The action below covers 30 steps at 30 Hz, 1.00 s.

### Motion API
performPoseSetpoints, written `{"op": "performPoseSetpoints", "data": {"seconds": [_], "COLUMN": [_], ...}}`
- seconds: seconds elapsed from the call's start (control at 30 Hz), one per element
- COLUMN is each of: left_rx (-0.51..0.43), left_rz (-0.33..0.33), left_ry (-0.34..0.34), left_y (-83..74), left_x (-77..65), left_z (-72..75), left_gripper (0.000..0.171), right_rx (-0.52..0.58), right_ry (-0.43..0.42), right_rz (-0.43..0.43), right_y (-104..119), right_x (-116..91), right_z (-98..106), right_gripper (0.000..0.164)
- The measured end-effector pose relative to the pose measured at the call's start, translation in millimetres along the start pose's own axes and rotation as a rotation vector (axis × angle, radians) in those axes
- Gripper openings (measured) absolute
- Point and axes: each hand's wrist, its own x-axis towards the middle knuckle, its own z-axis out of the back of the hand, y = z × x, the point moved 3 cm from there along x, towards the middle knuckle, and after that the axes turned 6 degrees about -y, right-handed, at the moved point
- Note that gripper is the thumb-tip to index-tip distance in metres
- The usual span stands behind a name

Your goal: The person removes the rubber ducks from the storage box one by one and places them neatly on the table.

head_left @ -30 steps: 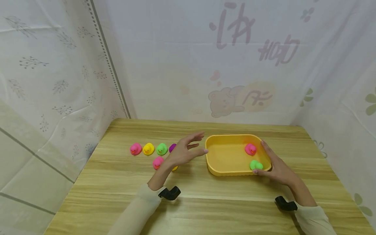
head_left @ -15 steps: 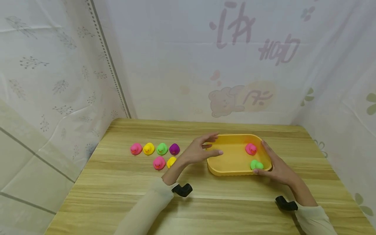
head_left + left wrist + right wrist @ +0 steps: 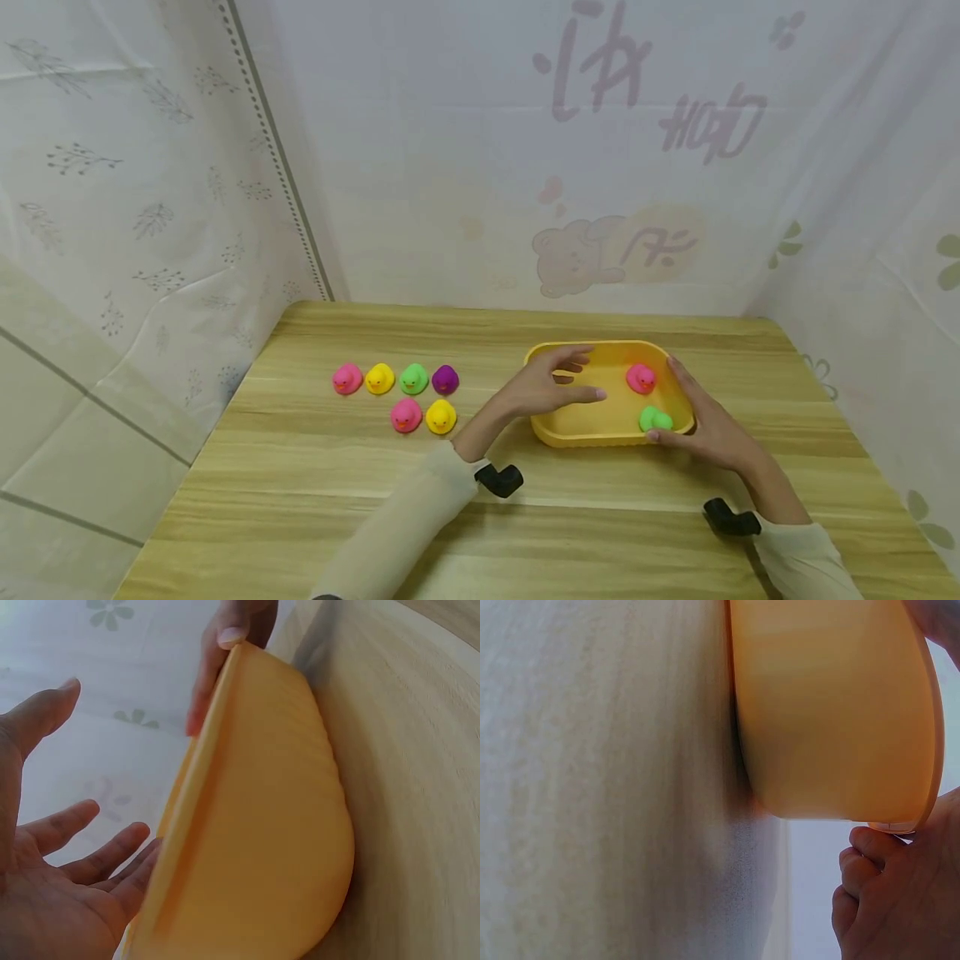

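A yellow plastic tray (image 3: pixel 592 437) stands right of centre on the table, with a pink toy duck (image 3: pixel 641 379) and a green toy duck (image 3: pixel 655 420) inside at its right end. My right hand (image 3: pixel 712 429) grips that end, thumb at the front rim and fingers along the right wall. Over the tray's left half hovers my left hand (image 3: pixel 543 385), fingers spread and holding nothing. In the left wrist view its fingers (image 3: pixel 112 851) are spread beside the tray wall (image 3: pixel 262 810), while the right wrist view has the other hand's fingers (image 3: pixel 874 844) bent at the rim.
Left of the tray several toy ducks stand in two rows. A pink (image 3: pixel 347 379), a yellow (image 3: pixel 380 379), a green (image 3: pixel 413 379) and a purple duck (image 3: pixel 446 380) form the back row; another pink (image 3: pixel 406 415) and yellow duck (image 3: pixel 441 417) sit in front. Patterned cloth (image 3: pixel 420 183) hangs behind the table.
My left hand has moved right, from beside the tray's left rim to over its inside, uncovering the purple and front yellow ducks. The right hand stays at the tray's right end.
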Motion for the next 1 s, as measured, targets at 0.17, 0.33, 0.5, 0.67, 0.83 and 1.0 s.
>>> {"op": "performPoseSetpoints", "data": {"seconds": [0.17, 0.33, 0.5, 0.67, 0.83, 1.0], "left_rx": [0.039, 0.069, 0.092, 0.11, 0.113, 0.105], "left_rz": [0.021, 0.052, 0.082, 0.095, 0.116, 0.145], "left_ry": [0.022, 0.037, 0.046, 0.057, 0.066, 0.075], "left_y": [2.6, 4.7, 6.4, 7.7, 9.4, 10.4], "left_x": [8.9, 16.1, 21.9, 28.5, 35.3, 39.8], "left_z": [-13.1, -25.4, -37.5, -49.9, -62.5, -73.6], "left_gripper": [0.074, 0.073, 0.073, 0.074, 0.072, 0.065], "right_rx": [0.0, -0.006, -0.003, 0.002, -0.002, 0.002], "right_ry": [0.004, 0.005, 0.005, 0.001, 0.001, 0.007], "right_rz": [-0.007, -0.012, -0.014, -0.008, -0.004, -0.009], "right_y": [0.4, 0.3, 0.4, 0.2, 0.1, 0.1], "right_x": [0.6, 0.6, 0.6, 0.1, 0.3, 0.1], "right_z": [0.2, 0.5, 0.1, 0.3, 0.4, 0.1], "right_gripper": [0.121, 0.121, 0.121, 0.121, 0.12, 0.12]}}
